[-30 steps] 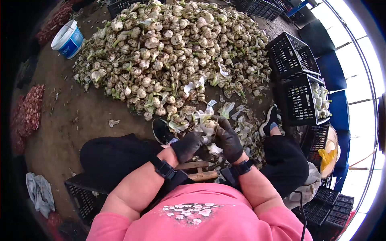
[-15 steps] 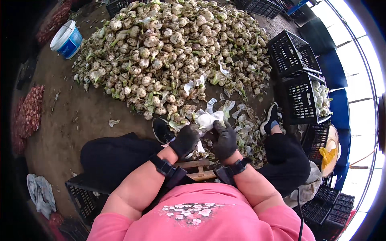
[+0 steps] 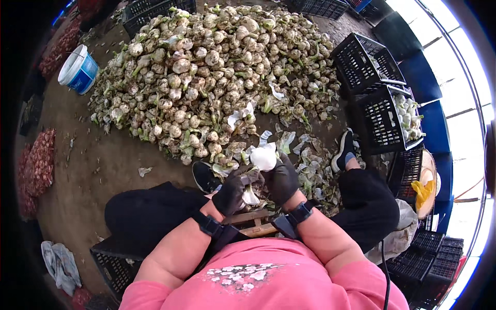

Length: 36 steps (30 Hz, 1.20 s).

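My right grip [image 3: 282, 181] pinches a clean white bulb [image 3: 264, 158] in front of me. My left grip [image 3: 230, 194] curls close by; I cannot tell if it pinches anything. A white bucket [image 3: 68, 72] has a blue label [image 3: 83, 77] with pale writing. A big heap of dirty bulbs [image 3: 206, 77] sits on the brown floor [image 3: 119, 150]. Black crates [image 3: 380, 124] stand near blue panels [image 3: 433, 126].

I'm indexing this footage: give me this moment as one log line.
right hand: holds white garlic bulb | left hand: near it, hold unclear | front: garlic heap | right side: black crate, whitish bulbs inside
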Each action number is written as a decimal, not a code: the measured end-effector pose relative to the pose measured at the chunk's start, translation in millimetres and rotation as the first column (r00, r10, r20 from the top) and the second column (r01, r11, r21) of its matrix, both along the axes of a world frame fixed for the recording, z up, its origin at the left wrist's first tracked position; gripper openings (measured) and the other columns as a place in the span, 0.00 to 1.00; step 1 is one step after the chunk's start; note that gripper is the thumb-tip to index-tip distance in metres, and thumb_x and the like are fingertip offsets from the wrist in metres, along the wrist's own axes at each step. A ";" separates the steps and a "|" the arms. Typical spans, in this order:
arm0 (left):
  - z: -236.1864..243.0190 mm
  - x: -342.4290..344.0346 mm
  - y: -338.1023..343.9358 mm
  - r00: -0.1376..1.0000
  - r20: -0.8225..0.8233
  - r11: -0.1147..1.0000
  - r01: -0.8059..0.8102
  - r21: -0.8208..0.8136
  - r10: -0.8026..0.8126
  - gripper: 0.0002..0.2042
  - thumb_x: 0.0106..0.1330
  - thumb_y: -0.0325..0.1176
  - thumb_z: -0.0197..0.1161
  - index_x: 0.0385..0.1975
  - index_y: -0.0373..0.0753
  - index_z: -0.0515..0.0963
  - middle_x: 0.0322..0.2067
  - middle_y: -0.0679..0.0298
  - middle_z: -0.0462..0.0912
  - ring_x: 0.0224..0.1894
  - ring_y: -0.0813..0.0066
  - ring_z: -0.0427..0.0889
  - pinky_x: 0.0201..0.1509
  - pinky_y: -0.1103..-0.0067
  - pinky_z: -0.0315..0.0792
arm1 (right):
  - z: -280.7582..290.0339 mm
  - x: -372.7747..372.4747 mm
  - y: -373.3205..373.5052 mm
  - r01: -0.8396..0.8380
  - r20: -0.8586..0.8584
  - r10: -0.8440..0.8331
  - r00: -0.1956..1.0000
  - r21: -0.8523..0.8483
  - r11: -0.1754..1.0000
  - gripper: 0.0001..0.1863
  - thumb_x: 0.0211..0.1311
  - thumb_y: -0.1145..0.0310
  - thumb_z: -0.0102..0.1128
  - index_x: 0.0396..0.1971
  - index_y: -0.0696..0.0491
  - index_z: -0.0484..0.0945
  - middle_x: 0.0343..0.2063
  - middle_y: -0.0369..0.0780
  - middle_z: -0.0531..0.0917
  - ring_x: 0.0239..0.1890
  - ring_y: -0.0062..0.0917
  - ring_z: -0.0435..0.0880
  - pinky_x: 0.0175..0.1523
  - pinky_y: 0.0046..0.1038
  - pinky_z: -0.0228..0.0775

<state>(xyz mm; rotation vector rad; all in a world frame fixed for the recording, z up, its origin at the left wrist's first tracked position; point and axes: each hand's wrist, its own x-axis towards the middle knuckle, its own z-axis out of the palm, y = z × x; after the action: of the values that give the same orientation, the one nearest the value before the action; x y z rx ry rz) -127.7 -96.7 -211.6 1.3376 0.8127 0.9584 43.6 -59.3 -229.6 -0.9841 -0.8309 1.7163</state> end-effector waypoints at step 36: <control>-31.3 21.1 4.7 0.878 -0.431 0.919 -0.022 0.395 0.207 0.17 0.55 0.22 0.52 0.46 0.30 0.74 0.39 0.46 0.80 0.39 0.53 0.81 0.47 0.70 0.75 | -10.8 87.0 21.3 -0.123 0.518 0.137 0.844 -0.062 0.990 0.18 0.65 0.58 0.55 0.46 0.57 0.74 0.35 0.35 0.81 0.34 0.23 0.78 0.42 0.27 0.72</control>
<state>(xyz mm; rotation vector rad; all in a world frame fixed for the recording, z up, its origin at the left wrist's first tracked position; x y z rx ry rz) -106.6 -92.0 -242.9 1.9230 1.1217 0.9290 130.7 -38.1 -240.4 -1.4773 -1.2498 1.5884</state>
